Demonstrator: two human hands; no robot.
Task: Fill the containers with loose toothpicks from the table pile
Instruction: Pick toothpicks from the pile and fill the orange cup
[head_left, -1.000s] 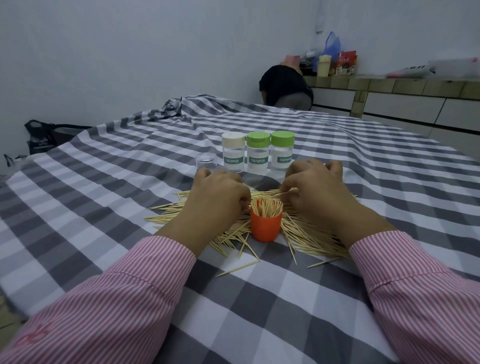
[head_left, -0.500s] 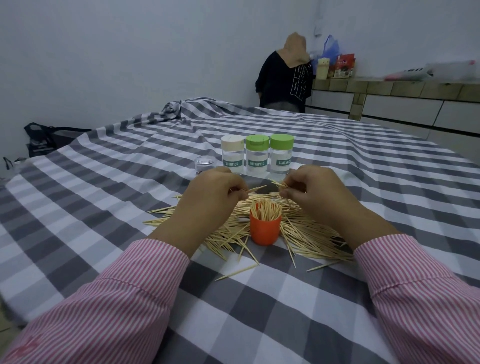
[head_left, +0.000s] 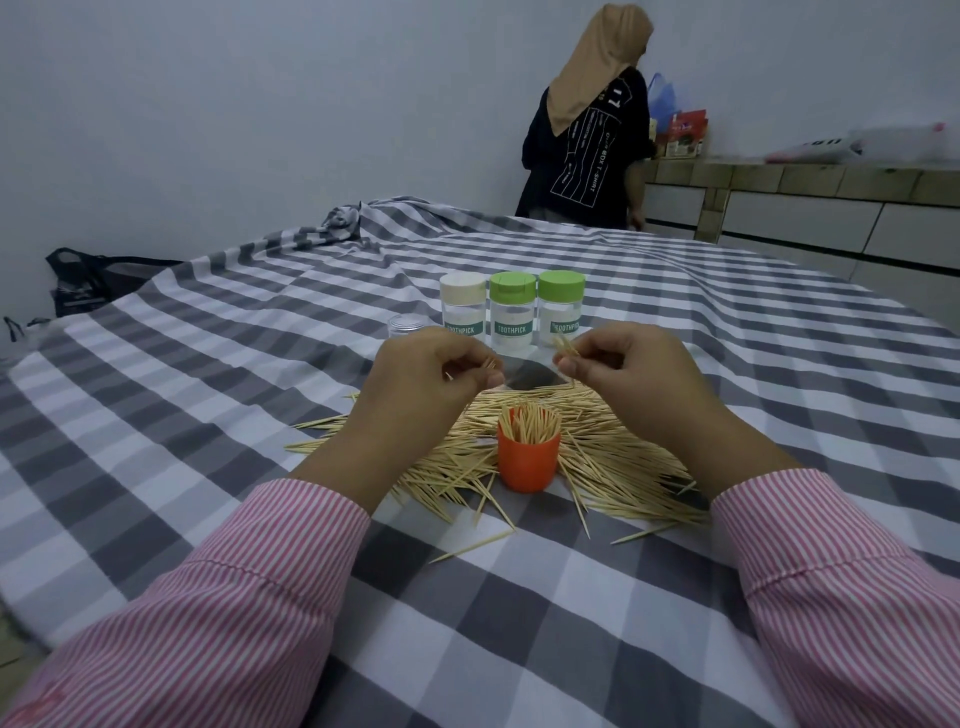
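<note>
Two hands (head_left: 426, 374) (head_left: 623, 369) (each pinching toothpicks (head_left: 563, 345)) above a grey-checked tablecloth (head_left: 208, 395).

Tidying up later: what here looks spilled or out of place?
Toothpicks lie scattered over the tablecloth around the orange cup, a few strays nearer the camera. The cloth is bunched at its far edge. The three capped jars stand upright.

left hand (head_left: 426, 374): raised, fingers curled | right hand (head_left: 628, 369): same
</note>
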